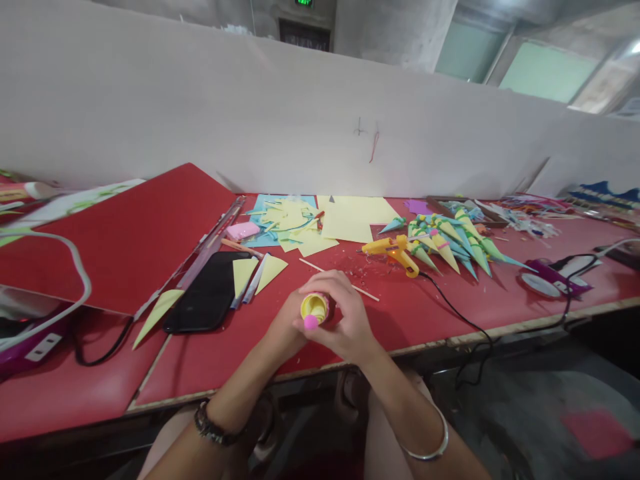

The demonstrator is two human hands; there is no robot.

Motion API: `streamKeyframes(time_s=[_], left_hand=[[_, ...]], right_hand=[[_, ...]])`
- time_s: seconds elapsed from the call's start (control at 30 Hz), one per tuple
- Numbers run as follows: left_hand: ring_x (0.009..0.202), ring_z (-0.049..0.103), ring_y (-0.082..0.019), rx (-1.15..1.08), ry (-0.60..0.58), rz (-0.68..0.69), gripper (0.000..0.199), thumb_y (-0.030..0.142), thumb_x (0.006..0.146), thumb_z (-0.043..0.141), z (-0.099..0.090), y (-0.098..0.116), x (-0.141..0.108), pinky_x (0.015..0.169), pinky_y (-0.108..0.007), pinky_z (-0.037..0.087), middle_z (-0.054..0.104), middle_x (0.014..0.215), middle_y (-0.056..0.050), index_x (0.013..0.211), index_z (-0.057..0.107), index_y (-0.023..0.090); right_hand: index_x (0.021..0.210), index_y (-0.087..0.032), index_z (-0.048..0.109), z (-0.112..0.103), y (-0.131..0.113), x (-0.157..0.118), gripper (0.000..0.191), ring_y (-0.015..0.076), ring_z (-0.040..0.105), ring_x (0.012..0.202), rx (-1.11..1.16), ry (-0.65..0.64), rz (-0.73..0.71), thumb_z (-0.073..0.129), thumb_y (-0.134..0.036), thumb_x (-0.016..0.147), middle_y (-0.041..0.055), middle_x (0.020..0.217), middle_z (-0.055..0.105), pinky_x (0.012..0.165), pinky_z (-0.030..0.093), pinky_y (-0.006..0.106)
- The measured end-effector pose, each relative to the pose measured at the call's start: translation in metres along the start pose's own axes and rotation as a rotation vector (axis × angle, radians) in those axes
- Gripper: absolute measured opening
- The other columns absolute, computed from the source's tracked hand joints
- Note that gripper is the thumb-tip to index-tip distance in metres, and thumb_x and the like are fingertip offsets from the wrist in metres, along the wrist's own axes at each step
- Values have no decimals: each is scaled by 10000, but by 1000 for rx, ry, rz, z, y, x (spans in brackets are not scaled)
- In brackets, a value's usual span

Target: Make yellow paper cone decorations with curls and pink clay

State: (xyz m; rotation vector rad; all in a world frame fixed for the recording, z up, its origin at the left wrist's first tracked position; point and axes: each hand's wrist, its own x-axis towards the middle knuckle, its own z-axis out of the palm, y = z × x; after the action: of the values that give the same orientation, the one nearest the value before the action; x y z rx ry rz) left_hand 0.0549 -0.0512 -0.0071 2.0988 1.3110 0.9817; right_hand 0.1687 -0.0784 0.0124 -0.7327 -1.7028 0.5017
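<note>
Both hands are wrapped round a yellow paper cone [314,307], its open end turned up toward me above the table's front edge. A small pink pom-pom or dot [311,323] sits at the near rim of the cone. My left hand [293,313] closes on the cone's left side, partly covered by the other hand. Curled over the far and right side is my right hand [347,317], thumb near the pink dot. The cone's lower part is hidden by the fingers. Behind the hands lies a thin wooden stick [365,293].
A yellow glue gun [393,251] with a black cord lies right of centre, before a pile of paper cones [450,240]. Yellow sheets [355,217] and paper scraps [290,217] lie at the back. At left are a black phone [205,293] and a red board [150,233].
</note>
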Motion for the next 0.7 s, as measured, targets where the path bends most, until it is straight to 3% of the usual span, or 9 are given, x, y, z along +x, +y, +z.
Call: streamKeyframes(time_s=[0.2, 0.3, 0.4, 0.5, 0.7], left_hand=[[649, 533, -115, -203, -171, 173, 124, 169, 758, 416, -6, 3, 4, 591, -201, 428, 581, 708, -8, 687, 514, 146], [616, 561, -115, -239, -267, 158, 179, 186, 780, 410, -6, 5, 4, 593, -195, 433, 608, 657, -7, 661, 536, 140], [525, 577, -109, -285, -313, 102, 246, 210, 801, 394, -7, 10, 4, 541, -182, 428, 607, 547, 4, 613, 537, 138], [460, 571, -96, -382, -335, 68, 300, 238, 822, 365, -9, 14, 4, 495, -171, 419, 579, 487, 14, 591, 525, 135], [434, 555, -88, -562, -381, -11, 279, 347, 809, 431, -10, 12, 5, 466, -174, 414, 561, 492, 29, 641, 512, 139]], right_hand=[[998, -230, 551, -4, 2, 1, 357, 178, 523, 909, 71, 112, 143, 667, -254, 661, 34, 955, 545, 783, 446, 304], [982, -213, 551, -1, 7, 0, 308, 126, 552, 711, 244, 132, 372, 629, -290, 694, 17, 870, 540, 545, 470, 214], [894, -190, 566, 2, 12, -1, 242, 46, 451, 420, 424, 96, 539, 573, -371, 734, -13, 753, 513, 315, 370, 168], [865, -174, 599, 3, 15, -1, 276, -1, 363, 312, 491, 85, 551, 549, -415, 741, -6, 798, 516, 235, 326, 167], [897, -155, 624, 3, 13, 2, 328, -5, 376, 260, 515, 76, 579, 495, -430, 775, -4, 745, 564, 228, 335, 156]])
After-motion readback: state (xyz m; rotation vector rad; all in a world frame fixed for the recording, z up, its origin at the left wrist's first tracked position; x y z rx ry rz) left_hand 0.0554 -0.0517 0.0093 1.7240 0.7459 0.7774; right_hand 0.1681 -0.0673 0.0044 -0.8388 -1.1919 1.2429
